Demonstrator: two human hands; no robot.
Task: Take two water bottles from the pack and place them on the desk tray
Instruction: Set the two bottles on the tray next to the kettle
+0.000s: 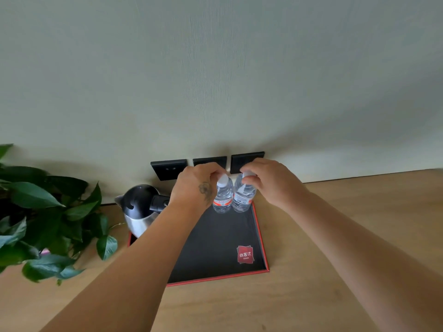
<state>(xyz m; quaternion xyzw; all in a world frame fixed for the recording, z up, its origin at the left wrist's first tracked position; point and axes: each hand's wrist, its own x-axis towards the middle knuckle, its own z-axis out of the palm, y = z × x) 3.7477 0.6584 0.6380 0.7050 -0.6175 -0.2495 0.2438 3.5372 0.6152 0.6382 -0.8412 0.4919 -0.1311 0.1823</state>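
Observation:
Two small clear water bottles with white caps stand upright, side by side and touching, at the far right corner of the black desk tray (pixel 215 255) with its red rim. My left hand (pixel 194 185) pinches the cap of the left bottle (pixel 223 198). My right hand (pixel 268 180) holds the cap of the right bottle (pixel 243 197). Both bottle bases seem to rest on the tray. The pack is out of sight.
A steel kettle (pixel 139 212) with a black lid stands on the tray's left side, under my left forearm. A leafy green plant (pixel 43 216) fills the left. Black wall sockets (pixel 167 168) sit behind the bottles. The wooden desk (pixel 335 236) spreads to the right.

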